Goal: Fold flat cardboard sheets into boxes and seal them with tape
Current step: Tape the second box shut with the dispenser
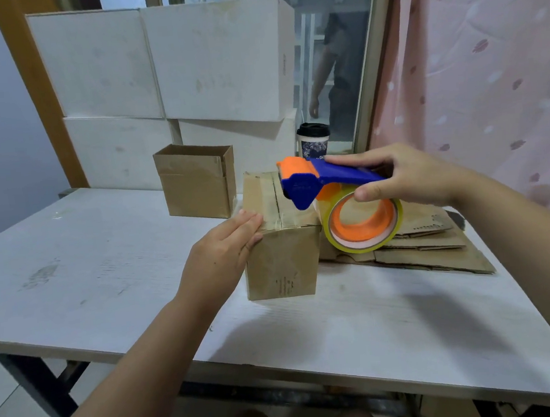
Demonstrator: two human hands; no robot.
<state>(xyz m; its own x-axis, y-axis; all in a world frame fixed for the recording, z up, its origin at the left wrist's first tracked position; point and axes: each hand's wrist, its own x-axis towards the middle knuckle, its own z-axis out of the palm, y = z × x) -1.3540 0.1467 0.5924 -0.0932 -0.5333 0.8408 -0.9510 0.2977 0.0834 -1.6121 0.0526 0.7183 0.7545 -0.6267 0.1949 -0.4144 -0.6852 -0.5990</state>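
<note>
One flat left hand (223, 246) steadies the small brown cardboard box (282, 264) so the right hand (407, 176), gripping the blue-and-orange plastic tape holder (330, 173), can seal it.

Open box (197, 185) behind closed box (283, 260); flat sheets (435, 254) apparently touching its right.
</note>
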